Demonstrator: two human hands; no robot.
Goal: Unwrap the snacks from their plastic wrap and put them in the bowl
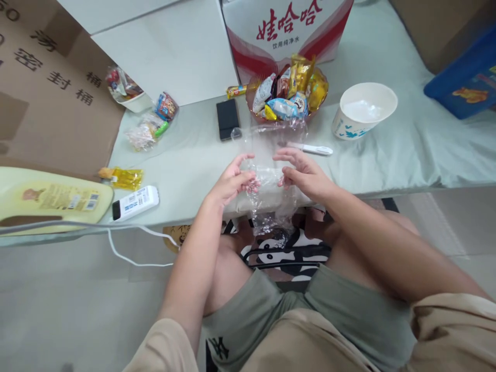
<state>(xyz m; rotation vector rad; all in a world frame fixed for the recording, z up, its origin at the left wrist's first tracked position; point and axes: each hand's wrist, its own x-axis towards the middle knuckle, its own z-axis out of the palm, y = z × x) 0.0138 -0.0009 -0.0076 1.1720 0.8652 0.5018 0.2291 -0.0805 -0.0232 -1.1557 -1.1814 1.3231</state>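
Note:
A thin, crinkled clear plastic bag stretches over the table's front edge and hangs down toward my lap. My left hand grips its left side, thumb against curled fingers, with the index finger held off. On the other side my right hand has the plastic between thumb and bent fingers, its index finger reaching forward. The bag's far end lies on the cloth before a bowl of wrapped snacks. A white pen-like cutter lies just beyond my right hand, one end under the plastic.
A dark phone lies left of the bowl. To the right stands a paper cup. Boxes line the back. At left are snack packets, a white device, a yellow jug and a cable.

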